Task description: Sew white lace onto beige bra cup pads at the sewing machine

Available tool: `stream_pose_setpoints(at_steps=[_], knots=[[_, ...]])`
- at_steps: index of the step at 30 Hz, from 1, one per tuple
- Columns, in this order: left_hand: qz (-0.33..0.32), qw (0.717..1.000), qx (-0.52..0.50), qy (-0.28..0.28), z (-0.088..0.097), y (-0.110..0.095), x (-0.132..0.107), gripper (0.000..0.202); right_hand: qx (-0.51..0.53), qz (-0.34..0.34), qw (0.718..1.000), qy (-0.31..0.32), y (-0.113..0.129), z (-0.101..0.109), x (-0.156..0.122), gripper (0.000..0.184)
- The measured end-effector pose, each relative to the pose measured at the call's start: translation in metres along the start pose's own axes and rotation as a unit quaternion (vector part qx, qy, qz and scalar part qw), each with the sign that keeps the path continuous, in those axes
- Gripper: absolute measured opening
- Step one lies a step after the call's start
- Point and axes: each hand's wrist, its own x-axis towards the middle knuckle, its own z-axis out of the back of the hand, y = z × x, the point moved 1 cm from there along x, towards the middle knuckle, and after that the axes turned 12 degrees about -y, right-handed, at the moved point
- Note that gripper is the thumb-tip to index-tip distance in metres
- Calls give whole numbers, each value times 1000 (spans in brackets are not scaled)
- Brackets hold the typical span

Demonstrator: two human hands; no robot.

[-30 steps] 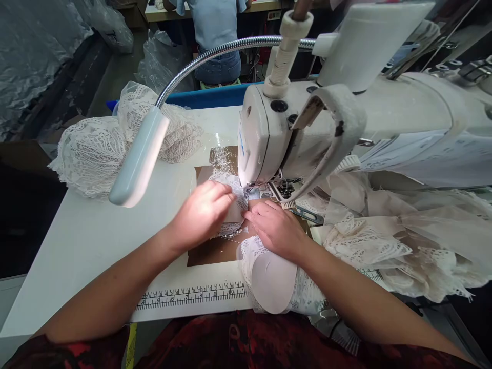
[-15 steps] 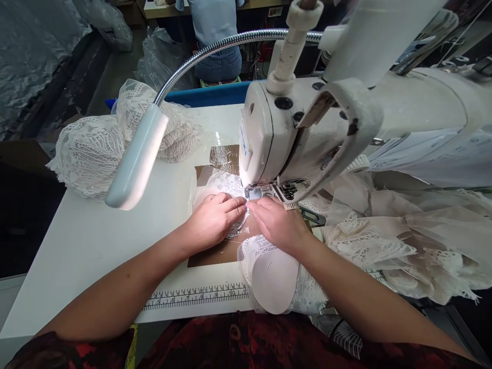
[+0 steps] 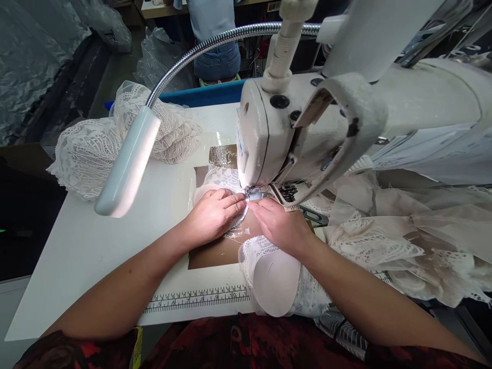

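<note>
A white lace piece (image 3: 221,177) lies under the needle of a white sewing machine (image 3: 257,128). My left hand (image 3: 213,212) rests over it from the left, fingers together and pressed onto the fabric; the thumb is hidden. From the right, my right hand (image 3: 279,223) pinches the edge of the same lace just in front of the presser foot (image 3: 249,192). The fingertips of both hands almost meet there. Below my right hand, a smooth white oval cup (image 3: 277,282) with lace around it hangs near the table's front edge.
A lamp (image 3: 128,161) on a bendy metal neck hangs left of the machine. Bundled lace (image 3: 88,154) sits at the back left, more lace and mesh (image 3: 384,236) on the right. A ruler strip (image 3: 200,297) runs along the front. A person (image 3: 213,31) sits beyond.
The view has shifted slightly, so the lamp and machine appear a little further left. Both hands keep nearly the same place at the needle, holding the lace.
</note>
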Motion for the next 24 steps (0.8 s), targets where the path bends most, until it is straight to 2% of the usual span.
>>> stream_pose_setpoints(at_steps=[10, 20, 24], knots=[[20, 999, -18, 23, 0, 5, 4, 35, 10, 2, 1000, 8, -1, -1, 1, 32], [52, 999, 5, -13, -1, 6, 2, 36, 18, -6, 999, -27, -3, -1, -2, 33], [70, 997, -9, -36, -2, 5, 0, 37, 0, -25, 1000, -16, -8, 5, -1, 33]])
